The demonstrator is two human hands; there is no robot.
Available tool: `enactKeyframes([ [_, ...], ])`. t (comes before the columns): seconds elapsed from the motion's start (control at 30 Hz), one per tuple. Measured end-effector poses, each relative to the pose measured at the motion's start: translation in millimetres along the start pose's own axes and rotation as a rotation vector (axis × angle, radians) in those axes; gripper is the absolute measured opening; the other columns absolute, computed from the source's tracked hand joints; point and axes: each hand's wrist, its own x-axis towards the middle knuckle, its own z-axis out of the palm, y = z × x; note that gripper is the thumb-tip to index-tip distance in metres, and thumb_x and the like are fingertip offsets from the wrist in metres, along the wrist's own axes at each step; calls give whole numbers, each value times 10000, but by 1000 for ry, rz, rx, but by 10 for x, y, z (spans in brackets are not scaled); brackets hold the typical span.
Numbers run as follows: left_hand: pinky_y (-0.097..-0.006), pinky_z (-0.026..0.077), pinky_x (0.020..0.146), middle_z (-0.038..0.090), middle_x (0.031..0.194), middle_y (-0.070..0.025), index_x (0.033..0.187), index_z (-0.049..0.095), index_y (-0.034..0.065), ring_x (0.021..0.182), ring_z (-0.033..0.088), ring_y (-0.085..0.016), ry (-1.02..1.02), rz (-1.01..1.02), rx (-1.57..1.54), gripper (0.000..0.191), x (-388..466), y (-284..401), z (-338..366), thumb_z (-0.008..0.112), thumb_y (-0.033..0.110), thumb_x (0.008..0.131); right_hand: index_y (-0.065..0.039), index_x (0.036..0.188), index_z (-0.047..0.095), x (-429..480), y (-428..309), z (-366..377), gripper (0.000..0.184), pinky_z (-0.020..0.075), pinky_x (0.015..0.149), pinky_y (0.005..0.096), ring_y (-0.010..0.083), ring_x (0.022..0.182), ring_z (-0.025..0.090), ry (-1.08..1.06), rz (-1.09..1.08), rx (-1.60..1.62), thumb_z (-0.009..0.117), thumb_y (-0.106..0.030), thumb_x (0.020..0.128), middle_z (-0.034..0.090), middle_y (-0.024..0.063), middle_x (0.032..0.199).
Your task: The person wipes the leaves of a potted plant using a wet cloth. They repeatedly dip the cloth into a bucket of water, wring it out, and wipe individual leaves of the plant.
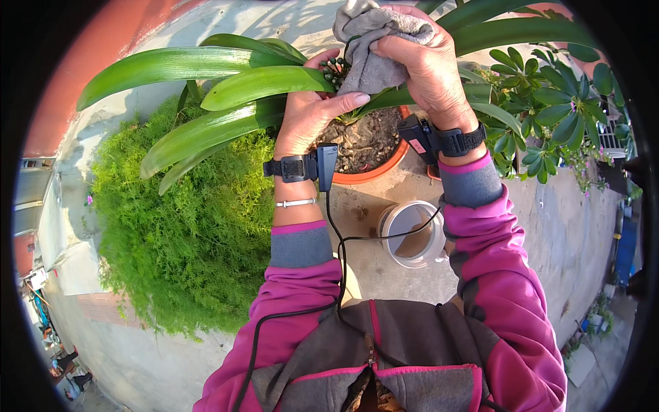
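A potted plant with long, broad strap leaves [170, 65] stands in an orange pot [378, 174] filled with soil. My right hand [430, 62] grips a bunched grey cloth [375, 67] against the middle of the plant. Just left of it, my left hand [314, 105] is among the leaves, its thumb pointing right under the cloth and its other fingers partly hidden behind leaves. Between the hands shows a cluster of small dark green buds or berries [334, 69]. Whether my left hand grips a leaf or the stem, I cannot tell.
A white plastic bucket [387, 232] with murky liquid stands on the concrete below the pot. Feathery green foliage [190, 221] fills the left side. A bush with oval leaves [571, 105] and pink flowers is at the right. A black cable [342, 273] runs from my wrists across my jacket.
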Motion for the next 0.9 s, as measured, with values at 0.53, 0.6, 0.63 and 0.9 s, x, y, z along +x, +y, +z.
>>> enactKeyframes([
  [0.53,-186,485,640,670,965,10,1235,630,73,780,603,-48,295,88,128,441,20,-117,-112,781,-22,833,-29,1117,634,-836,237,-330,347,545,787,305,133,854,657,123,288,-593,703,-40,777,708,71,920],
  [0.6,-187,494,659,669,961,8,1242,625,69,784,605,-52,291,38,80,440,20,-124,-96,763,-33,837,-39,1168,619,-828,422,-207,371,559,779,311,165,858,700,161,26,-636,691,-44,804,726,113,931],
  [0.63,-190,500,680,666,957,6,1243,616,62,790,607,-57,299,76,158,438,28,-128,-89,743,-53,841,-44,1157,625,-776,554,-150,365,570,806,349,254,886,723,186,-53,-704,701,-59,800,722,152,983],
  [0.9,-251,534,791,667,941,-1,1178,583,14,847,634,-74,247,62,136,387,33,-94,-106,727,-56,826,-42,1113,590,-743,1527,-239,341,552,873,471,388,1006,675,-221,228,-1359,694,-80,791,656,194,1075],
])
